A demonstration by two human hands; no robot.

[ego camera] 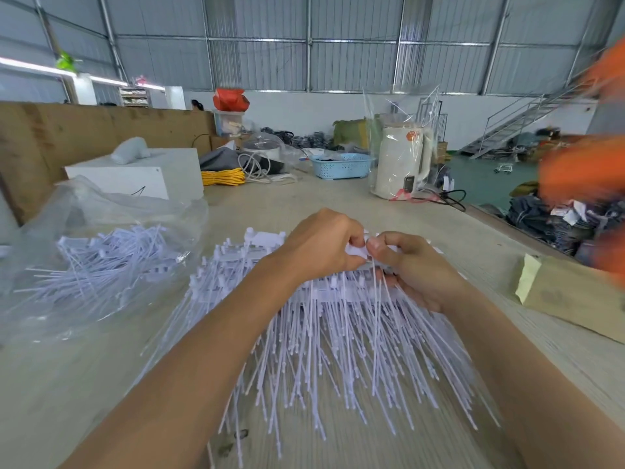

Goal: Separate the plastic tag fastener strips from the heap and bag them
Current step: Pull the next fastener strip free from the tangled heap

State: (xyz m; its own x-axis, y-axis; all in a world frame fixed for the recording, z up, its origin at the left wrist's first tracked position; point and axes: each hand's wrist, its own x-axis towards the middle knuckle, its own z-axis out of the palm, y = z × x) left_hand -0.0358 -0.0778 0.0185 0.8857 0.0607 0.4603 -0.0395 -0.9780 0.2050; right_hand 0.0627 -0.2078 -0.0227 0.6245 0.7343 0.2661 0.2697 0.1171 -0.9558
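Mid-separation: the left hand (321, 245) and right hand (412, 265) both pinch the top bar of one white tag fastener strip (358, 252), lifted just above the heap (321, 333) of strips fanned across the pale wood-grain worktop (84, 384). The job appears partly done; a crinkled clear plastic bag (84, 231) to the left already holds loose fasteners. Next, the strip likely needs pulling free of tangled neighbours, then carrying left to the bag. The fasteners are thin, flexible filaments, each tipped with a small crossbar.
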